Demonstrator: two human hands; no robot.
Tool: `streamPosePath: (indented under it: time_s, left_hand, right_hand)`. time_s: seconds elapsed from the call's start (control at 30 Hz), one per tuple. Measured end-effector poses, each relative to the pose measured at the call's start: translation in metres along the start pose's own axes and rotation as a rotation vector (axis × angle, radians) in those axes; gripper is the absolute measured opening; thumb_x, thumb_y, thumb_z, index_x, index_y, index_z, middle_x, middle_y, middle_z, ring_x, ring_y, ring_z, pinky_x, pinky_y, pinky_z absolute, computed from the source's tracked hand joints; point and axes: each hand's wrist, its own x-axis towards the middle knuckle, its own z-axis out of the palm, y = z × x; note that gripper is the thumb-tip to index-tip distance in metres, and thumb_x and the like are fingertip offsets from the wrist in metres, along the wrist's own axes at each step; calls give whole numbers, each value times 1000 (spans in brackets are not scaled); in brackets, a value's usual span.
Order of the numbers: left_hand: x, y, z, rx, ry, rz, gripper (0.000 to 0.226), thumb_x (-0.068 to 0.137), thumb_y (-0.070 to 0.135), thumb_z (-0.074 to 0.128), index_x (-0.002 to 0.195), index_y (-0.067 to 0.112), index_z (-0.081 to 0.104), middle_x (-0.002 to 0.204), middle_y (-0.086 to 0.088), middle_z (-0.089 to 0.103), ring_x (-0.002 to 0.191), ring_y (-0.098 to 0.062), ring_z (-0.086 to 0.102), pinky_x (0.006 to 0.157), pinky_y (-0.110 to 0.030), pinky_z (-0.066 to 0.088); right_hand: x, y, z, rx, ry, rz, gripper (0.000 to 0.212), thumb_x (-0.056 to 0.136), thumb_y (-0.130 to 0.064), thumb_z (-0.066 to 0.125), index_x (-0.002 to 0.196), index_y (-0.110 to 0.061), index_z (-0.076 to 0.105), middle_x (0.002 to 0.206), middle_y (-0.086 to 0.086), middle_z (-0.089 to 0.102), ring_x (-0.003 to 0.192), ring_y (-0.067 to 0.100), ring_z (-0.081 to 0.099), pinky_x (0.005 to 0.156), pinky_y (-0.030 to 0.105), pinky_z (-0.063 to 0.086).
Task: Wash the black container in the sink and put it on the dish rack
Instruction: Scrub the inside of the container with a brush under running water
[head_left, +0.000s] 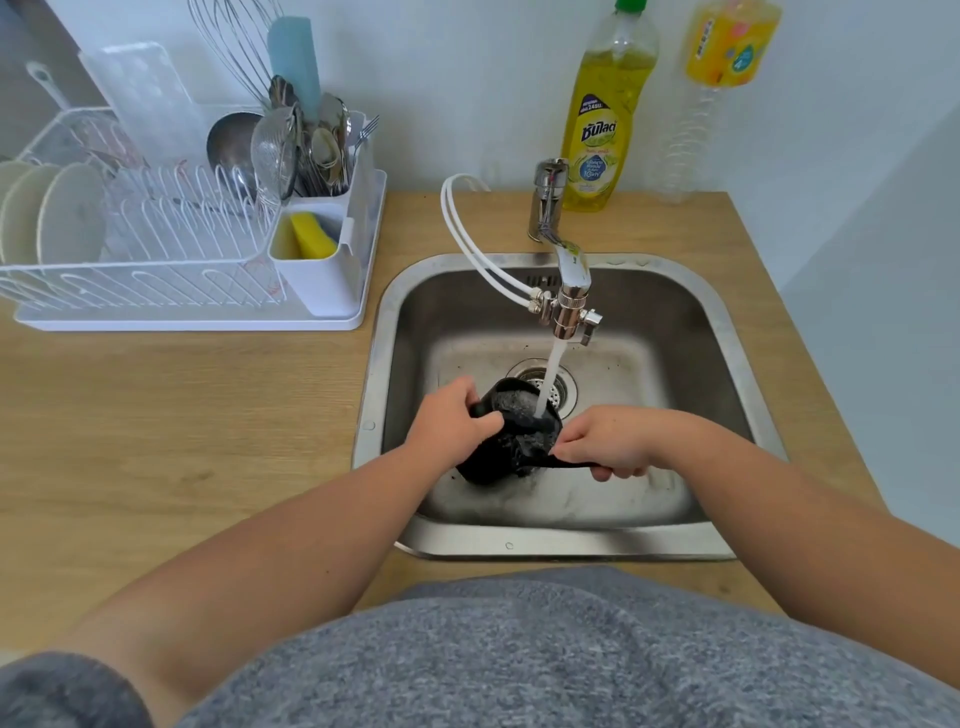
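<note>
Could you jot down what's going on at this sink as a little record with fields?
Held item: black plastic container, inside the steel sink
Left hand: grips the container's rim
Right hand: grips its other side
Water: running from the chrome tap into the container
White wire dish rack: left of the sink, holding plates
Yellow dish soap bottle: behind the tap

Black container (493, 457); steel-grey sink (571, 540); white dish rack (156, 291); yellow sponge (311, 236); yellow detergent bottle (602, 130), green cap; pale wood-grain counter (182, 415); mottled grey shirt (519, 660)
</note>
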Motion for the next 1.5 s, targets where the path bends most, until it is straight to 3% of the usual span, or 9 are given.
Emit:
streamPosePath:
  time_s: [0.37, 0.47, 0.6, 0.7, 0.83, 1.0, 1.2, 1.37, 1.5]
  left_hand:
    - [0, 28, -8, 387, 7, 410, 35, 75, 30, 67, 78, 17, 35, 64, 9, 36, 63, -20, 41, 51, -32, 26]
    - [-1, 24, -5, 475, 12, 434, 35, 78, 30, 65, 80, 20, 31, 67, 10, 32, 64, -20, 40, 53, -31, 28]
    - [-5, 28, -4, 561, 48, 486, 36, 78, 22, 64, 83, 19, 28, 78, 0, 37, 62, -27, 45, 49, -35, 33]
    - [-6, 33, -7, 675, 50, 535, 28, 81, 21, 64, 89, 14, 38, 82, -5, 41, 65, -28, 47, 49, -37, 35]
    - [-8, 35, -7, 822, 27, 597, 25, 85, 22, 60, 100, 9, 45, 93, -11, 49, 71, -31, 51, 51, -37, 34]
    - [-4, 30, -6, 789, 39, 643, 22, 85, 19, 60, 93, 12, 42, 84, -5, 39, 64, -27, 44, 49, -36, 31]
    - [12, 15, -20, 162, 150, 244, 31, 77, 33, 68, 79, 14, 43, 66, 4, 49, 57, -14, 47, 50, -30, 37]
    - [11, -7, -9, -176, -63, -65, 24, 83, 28, 68, 90, 11, 52, 78, -3, 54, 65, -24, 66, 71, -44, 58]
    - [5, -12, 7, -306, -236, -234, 22, 87, 25, 66, 99, 12, 53, 90, -7, 60, 72, -18, 67, 79, -36, 57]
  right_hand:
    - [5, -4, 13, 148, 114, -95, 22, 96, -40, 43, 100, -30, 63, 66, 3, 56, 47, 16, 41, 45, 23, 35]
    - [7, -3, 24, 237, 124, -102, 20, 97, -39, 42, 89, -34, 60, 66, 3, 54, 48, 16, 40, 44, 23, 34]
    - [10, -1, 40, 382, 121, -86, 27, 99, -39, 37, 104, -22, 57, 65, 3, 50, 45, 14, 36, 41, 21, 31]
    - [7, 3, 41, 506, 113, -61, 26, 100, -38, 34, 88, -27, 54, 61, 1, 47, 39, 11, 32, 38, 19, 26]
    - [3, 8, 37, 699, 25, -17, 25, 99, -37, 34, 97, -19, 52, 54, -1, 47, 36, 9, 31, 37, 18, 23]
    - [1, 8, 37, 765, -20, -13, 22, 99, -34, 33, 99, -18, 49, 53, 0, 48, 37, 11, 31, 37, 19, 24]
    - [-6, 12, 32, 373, 129, -33, 27, 99, -35, 34, 91, -19, 54, 59, -1, 51, 39, 11, 38, 41, 22, 31]
    - [-12, 8, 26, -182, 206, 50, 33, 100, -33, 36, 107, -15, 63, 89, 2, 63, 76, 18, 54, 58, 28, 38]
    - [-3, -18, 26, -394, 113, 148, 31, 99, -23, 38, 108, -9, 64, 92, 6, 58, 76, 20, 50, 64, 29, 41]
